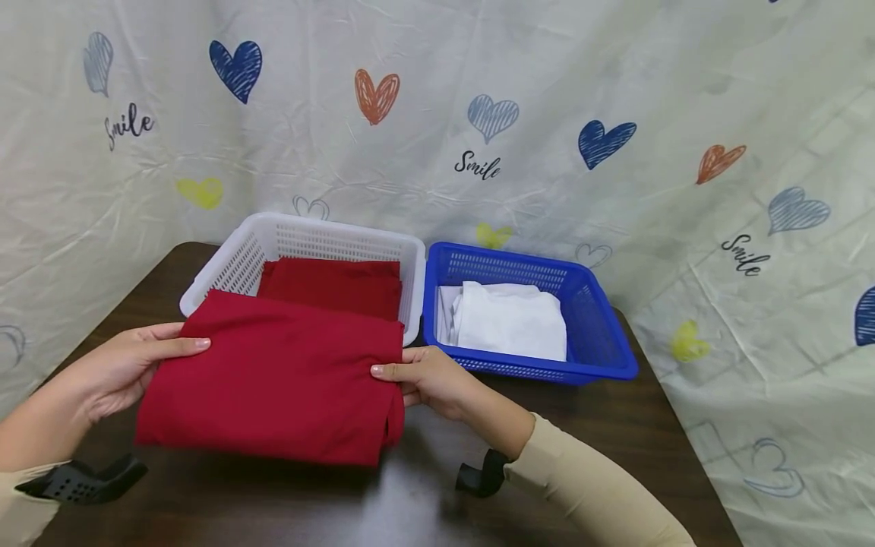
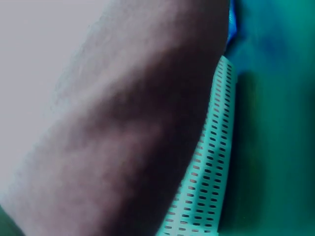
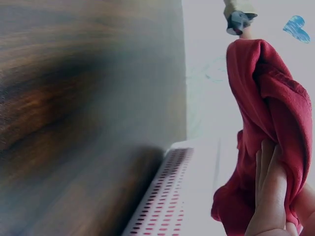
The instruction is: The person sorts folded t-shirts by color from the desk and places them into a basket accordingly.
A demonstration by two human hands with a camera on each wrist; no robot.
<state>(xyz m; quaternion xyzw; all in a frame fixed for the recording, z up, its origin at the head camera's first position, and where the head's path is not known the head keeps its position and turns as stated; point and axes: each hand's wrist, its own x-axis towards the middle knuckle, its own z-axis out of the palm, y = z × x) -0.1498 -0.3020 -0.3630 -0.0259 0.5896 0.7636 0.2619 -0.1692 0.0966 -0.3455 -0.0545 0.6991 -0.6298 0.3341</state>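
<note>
A folded red cloth (image 1: pixel 280 380) is held up between both hands, above the table and in front of the white basket (image 1: pixel 235 262). My left hand (image 1: pixel 130 365) grips its left edge, thumb on top. On the right edge my right hand (image 1: pixel 434 380) pinches the cloth, thumb above and fingers beneath. From the right wrist view, the fingers (image 3: pixel 270 182) lie under the hanging folds of the cloth (image 3: pixel 270 98). Inside the white basket lies another folded red cloth (image 1: pixel 335 285), partly hidden by the held one. The left wrist view is mostly filled by the blurred forearm (image 2: pixel 123 118).
A blue basket (image 1: pixel 601 334) with folded white cloths (image 1: pixel 513 319) stands right beside the white one. Both are at the back of the dark wooden table (image 1: pixel 547 448). Behind hangs a pale curtain (image 1: pixel 424 45) printed with hearts.
</note>
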